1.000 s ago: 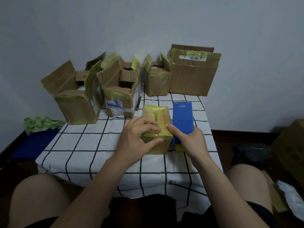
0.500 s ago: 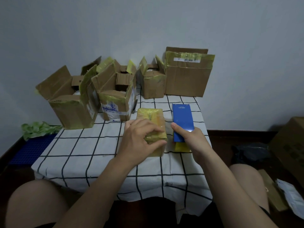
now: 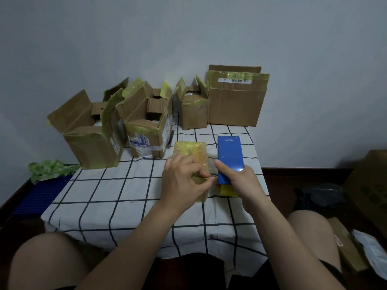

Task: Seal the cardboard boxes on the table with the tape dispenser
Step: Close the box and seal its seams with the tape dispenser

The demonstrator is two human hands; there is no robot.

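Observation:
A small cardboard box (image 3: 191, 150) wrapped in yellowish tape lies on the checked tablecloth (image 3: 117, 189) near the middle. My left hand (image 3: 184, 181) rests on its near end, with fingers and thumb curled round the box's top and side. Just right of it is the blue tape dispenser (image 3: 230, 155) with its yellow tape roll (image 3: 227, 190) showing below. My right hand (image 3: 238, 178) grips the dispenser's near end, thumb along its left edge. A short gap separates the dispenser from the box.
Several open cardboard boxes stand along the back of the table: a large one at left (image 3: 92, 141), a labelled one (image 3: 146, 137), a small one (image 3: 193, 110) and a tall one (image 3: 235, 103) at right. More cardboard (image 3: 368, 189) and packaging lie on the floor at right.
My right hand and the dispenser have drawn away to the right of the taped box. My left hand stays on the box, its fingers more curled.

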